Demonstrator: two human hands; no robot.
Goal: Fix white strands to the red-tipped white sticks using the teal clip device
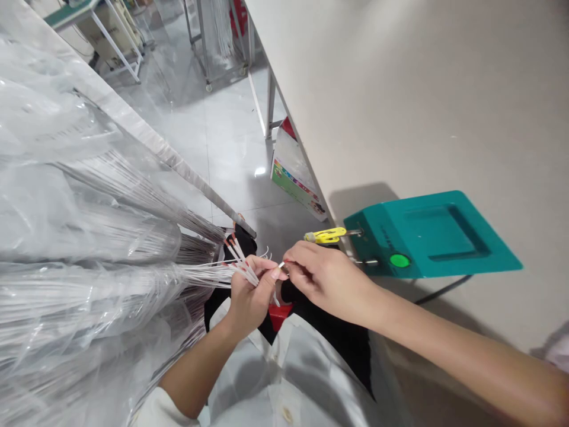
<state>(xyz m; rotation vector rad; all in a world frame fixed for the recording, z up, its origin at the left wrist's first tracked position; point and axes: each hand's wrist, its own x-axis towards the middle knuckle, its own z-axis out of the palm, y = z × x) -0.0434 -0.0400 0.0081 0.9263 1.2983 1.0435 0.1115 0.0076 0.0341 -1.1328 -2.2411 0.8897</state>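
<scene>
My left hand [252,292] is closed around a small bunch of white wires [239,256] with reddish tips. Between its thumb and forefinger one wire's end sticks out toward the right. My right hand [317,274] pinches at that end, its fingertips almost meeting the left thumb; any small part between them is too small to make out. Just beyond the right hand, a yellow clip [326,235] is fixed on a metal rod of a teal device [444,234] with a round green button [399,260].
Bundles of white wires in clear plastic [89,296] hang over a rail [178,160] at the left. The pale table [422,107] fills the right side. A printed carton [296,178] stands on the floor beside the table. Metal-framed racks [217,53] stand further back.
</scene>
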